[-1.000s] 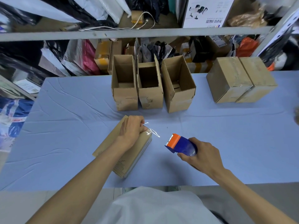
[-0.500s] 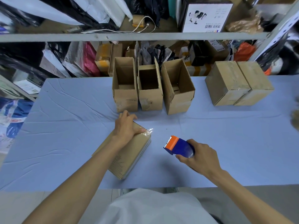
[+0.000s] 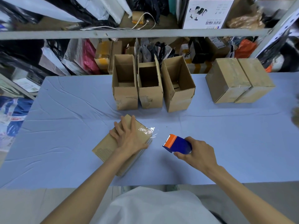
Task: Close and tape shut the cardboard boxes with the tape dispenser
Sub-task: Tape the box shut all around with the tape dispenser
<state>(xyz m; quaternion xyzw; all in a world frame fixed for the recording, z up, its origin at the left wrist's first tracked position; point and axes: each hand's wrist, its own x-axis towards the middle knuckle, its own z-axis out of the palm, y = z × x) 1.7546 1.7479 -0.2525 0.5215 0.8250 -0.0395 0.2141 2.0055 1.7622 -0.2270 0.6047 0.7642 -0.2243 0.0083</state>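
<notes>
Lying near the front edge of the table [image 3: 68, 130], the closed box [image 3: 105, 150] is pinned by the left hand [image 3: 129, 139], palm down, fingers [image 3: 124, 126] straight and spread, probably so the flaps are held shut and the tape [image 3: 147, 130] at its far end is smoothed. Just right of it, apart, the dispenser [image 3: 176, 143] is gripped by the right hand [image 3: 199, 153], fingers curled round the blue body, orange end aimed at the box. Farther back, three open boxes [image 3: 124, 84] are lined up untaped; two sealed boxes [image 3: 233, 80] are set aside at far right.
</notes>
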